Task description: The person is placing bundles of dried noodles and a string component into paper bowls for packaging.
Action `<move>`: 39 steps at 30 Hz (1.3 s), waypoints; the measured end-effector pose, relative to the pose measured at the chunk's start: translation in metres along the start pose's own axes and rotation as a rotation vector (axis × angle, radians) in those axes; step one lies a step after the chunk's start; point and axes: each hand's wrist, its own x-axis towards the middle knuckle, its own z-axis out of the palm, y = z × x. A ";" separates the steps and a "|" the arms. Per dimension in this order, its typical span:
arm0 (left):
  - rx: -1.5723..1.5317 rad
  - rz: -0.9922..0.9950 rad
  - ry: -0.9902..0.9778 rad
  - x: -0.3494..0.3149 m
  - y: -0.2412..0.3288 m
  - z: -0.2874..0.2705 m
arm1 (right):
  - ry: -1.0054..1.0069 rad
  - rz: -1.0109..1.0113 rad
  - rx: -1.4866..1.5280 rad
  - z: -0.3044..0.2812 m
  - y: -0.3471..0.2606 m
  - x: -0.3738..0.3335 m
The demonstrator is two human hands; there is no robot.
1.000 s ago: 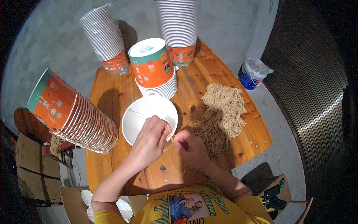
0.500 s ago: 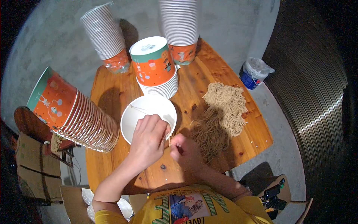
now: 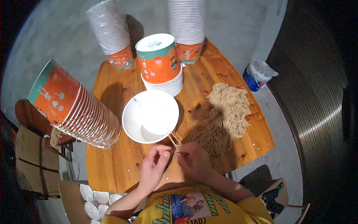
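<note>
A white paper cup [image 3: 151,116] stands open on the round wooden table [image 3: 112,156], with one thin strand across its far rim. My left hand [image 3: 153,167] and my right hand [image 3: 192,158] meet just below the cup, each pinching a few thin tan noodle strands [image 3: 173,140] that stick up toward the cup's near rim. A loose heap of tan noodles [image 3: 223,115] lies to the right of the cup, next to my right hand.
Stacks of orange-and-white paper cups surround the cup: a tilted one at left [image 3: 74,108], one behind it [image 3: 161,64], two tall ones at the back [image 3: 112,33] [image 3: 187,26]. A blue tub with a plastic bag [image 3: 257,76] sits on the floor right. Foil lids [image 3: 95,198] lie lower left.
My left hand has pulled back out of the cup toward me. Both hands now sit together below the cup's rim, holding strands.
</note>
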 end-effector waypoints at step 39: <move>-1.087 -0.745 -0.077 0.043 -0.006 0.000 | -0.415 -0.593 -0.336 -0.008 0.008 0.012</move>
